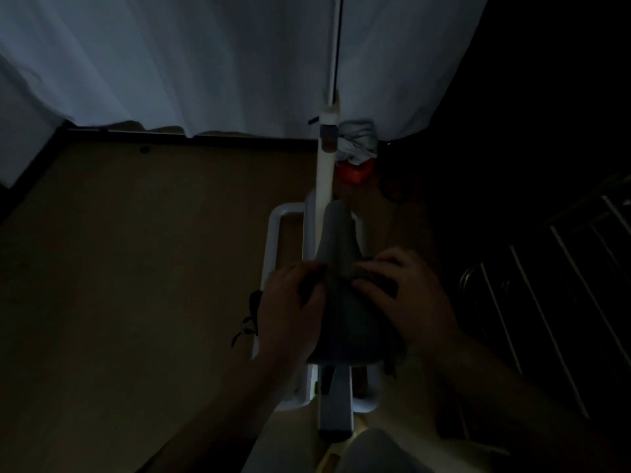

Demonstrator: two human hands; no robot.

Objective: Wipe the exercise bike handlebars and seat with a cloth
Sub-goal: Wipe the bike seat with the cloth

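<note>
Knee: I am seeing my own grey-clad knee (379, 452) sitting at the bottom edge, nearest the lens.
Left hand: my left hand (290, 308) is resting on the left side of the seat, fingers curling over a fold of the cloth and gripping it.
Right hand: my right hand (406, 291) is lying on the right side of the seat, fingers bending down onto the cloth; in this dim light I cannot tell whether it is pinching the fabric or only pressing on it.
Cloth: the dark cloth (345, 285) is lying across the wide rear part of the seat, bunching between both hands.
Seat: the grey seat (336, 233) is pointing its narrow nose away from me, its wide rear sitting under my hands.
Bike frame: the white frame (273, 240) is showing left of the seat, with a white post (324, 172) rising ahead of the nose.
Handlebars: I am not making them out.
Background: a pale curtain (170, 63) is hanging beyond the brown floor (119, 250); a wire rack (563, 285) is standing at right.
</note>
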